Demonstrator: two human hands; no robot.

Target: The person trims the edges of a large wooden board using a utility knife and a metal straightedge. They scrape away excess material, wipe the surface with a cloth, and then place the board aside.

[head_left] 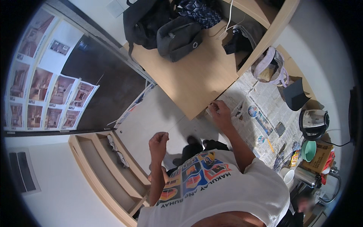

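Observation:
My left hand [159,143] is raised over the floor in front of my body, its fingers curled in against the thumb. Whatever it pinches, if anything, is hidden or too small to make out. My right hand [221,112] is beside the front edge of a light wooden tabletop [189,85], fingers bent and thumb close to them. No object can be named in it, and I cannot tell whether it touches the edge. Black bags [179,38] lie at the far side of that tabletop, beside a dark patterned cloth [200,13].
Newspaper [249,109] covers the surface at right, holding a lilac fabric basket [269,66], an electric kettle [314,123], a green bowl [308,151], a white cup [287,175] and a pencil [270,145]. A wooden shelf [109,170] stands left, below a dark door [102,83] with pictured sheets [45,87].

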